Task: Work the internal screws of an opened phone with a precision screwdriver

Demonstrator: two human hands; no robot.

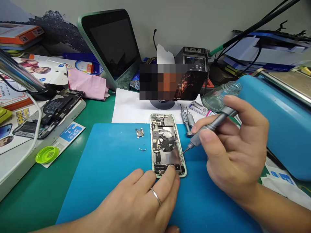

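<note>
An opened phone [170, 157] with its inner parts showing lies upright-wise on the blue mat [114, 161]. My left hand [143, 197], with a ring on one finger, rests at the phone's lower end; its fingertips touch the dark part there, the fingers extended and holding nothing. In my right hand [233, 145] a grey screwdriver [211, 126] is gripped between thumb and fingers, its tip at the phone's right inner edge. Left of the phone lie a small metal plate [139, 133] and some tiny pieces [142, 149].
Two more screwdrivers [186, 121] lie beyond the phone, near a glass jar [218, 97]. A tablet-like screen [111, 42] stands behind. At left are another phone part [52, 113] and a green lid [47, 154]; a blue case [279, 129] is at right.
</note>
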